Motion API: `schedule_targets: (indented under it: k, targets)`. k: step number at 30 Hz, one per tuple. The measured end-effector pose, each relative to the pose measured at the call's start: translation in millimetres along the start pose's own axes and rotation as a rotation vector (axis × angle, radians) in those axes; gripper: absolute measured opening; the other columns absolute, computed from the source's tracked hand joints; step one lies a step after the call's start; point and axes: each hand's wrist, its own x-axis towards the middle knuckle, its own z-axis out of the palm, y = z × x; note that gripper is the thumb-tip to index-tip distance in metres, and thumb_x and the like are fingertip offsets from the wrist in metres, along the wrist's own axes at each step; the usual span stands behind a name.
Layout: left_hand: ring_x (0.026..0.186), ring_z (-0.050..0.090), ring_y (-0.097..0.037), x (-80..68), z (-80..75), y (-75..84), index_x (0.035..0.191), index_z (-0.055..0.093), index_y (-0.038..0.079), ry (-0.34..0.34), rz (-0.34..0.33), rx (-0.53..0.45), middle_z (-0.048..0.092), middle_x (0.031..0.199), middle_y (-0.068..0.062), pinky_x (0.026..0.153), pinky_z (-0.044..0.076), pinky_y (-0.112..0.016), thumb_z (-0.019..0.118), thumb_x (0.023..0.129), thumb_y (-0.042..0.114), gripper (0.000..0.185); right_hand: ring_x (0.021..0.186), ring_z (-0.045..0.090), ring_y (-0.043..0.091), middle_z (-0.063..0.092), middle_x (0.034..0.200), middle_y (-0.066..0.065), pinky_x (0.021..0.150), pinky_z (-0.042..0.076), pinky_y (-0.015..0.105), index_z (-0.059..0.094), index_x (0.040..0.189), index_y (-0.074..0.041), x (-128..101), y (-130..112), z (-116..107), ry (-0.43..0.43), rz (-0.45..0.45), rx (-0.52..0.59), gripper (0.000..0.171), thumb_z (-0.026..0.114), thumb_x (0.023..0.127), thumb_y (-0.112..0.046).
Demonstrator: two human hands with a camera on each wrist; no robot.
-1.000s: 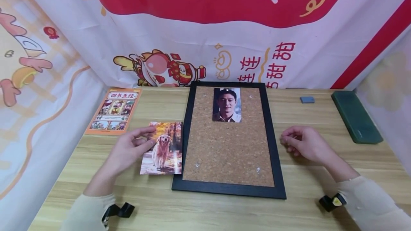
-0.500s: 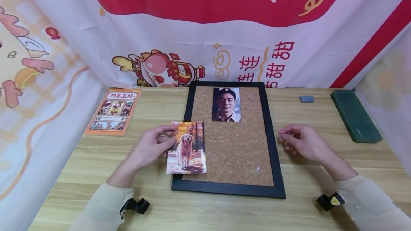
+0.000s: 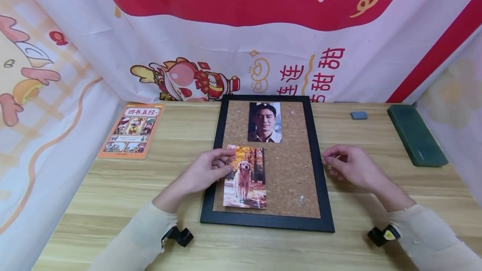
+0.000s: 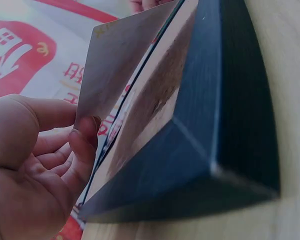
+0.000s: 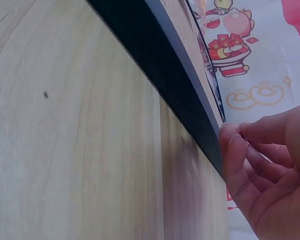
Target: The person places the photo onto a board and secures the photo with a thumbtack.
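Note:
My left hand [image 3: 214, 166] pinches the left edge of a photo [image 3: 246, 179] of a golden retriever among autumn leaves. That photo overlaps the lower left of a black-framed cork board [image 3: 288, 170] in the head view; the left wrist view shows its plain back [image 4: 120, 60] tilted above the cork. A portrait photo [image 3: 265, 122] is fixed at the board's top by a pushpin [image 3: 265, 104]. Just beyond the right side of the frame, my right hand [image 3: 348, 164] has curled fingers, thumb and forefinger tips together; I cannot tell if something tiny is between them.
Clear pushpins stick in the cork, one at the upper right [image 3: 292, 112] and another at the lower right [image 3: 301, 198]. An orange booklet [image 3: 132, 131] lies at the left, a small blue block [image 3: 359, 115] and a green case [image 3: 417, 135] at the right. A printed cloth [image 3: 241, 45] hangs behind.
My left hand has carried the dog photo rightward from beside the frame to over the cork's lower left. The right hand has shifted slightly left toward the frame.

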Motion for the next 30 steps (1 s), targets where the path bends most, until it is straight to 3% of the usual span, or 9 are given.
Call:
schedule_targets:
  k: [16,30]
  targets:
    - [0.084,0.061,-0.011,31.2,25.8,6.4,0.126,0.058,0.007,-0.024,0.078,0.139,0.066,0.105,0.001,0.073,0.052,-0.026,0.065,0.09,0.014,0.037,0.066,0.061,0.022,0.069,0.091,0.006,0.057,0.053,0.033,0.066,0.108,-0.016,5,-22,11,-0.017,-0.033,0.052,0.019,0.06,0.094,-0.028]
    - [0.077,0.059,-0.008,45.4,34.0,7.1,0.127,0.059,0.012,-0.049,0.042,0.285,0.062,0.095,0.007,0.067,0.05,-0.027,0.065,0.091,0.021,0.038,0.069,0.065,0.029,0.07,0.094,0.014,0.061,0.055,0.041,0.067,0.112,-0.009,33,-56,36,-0.164,-0.027,0.326,0.022,0.06,0.094,-0.019]
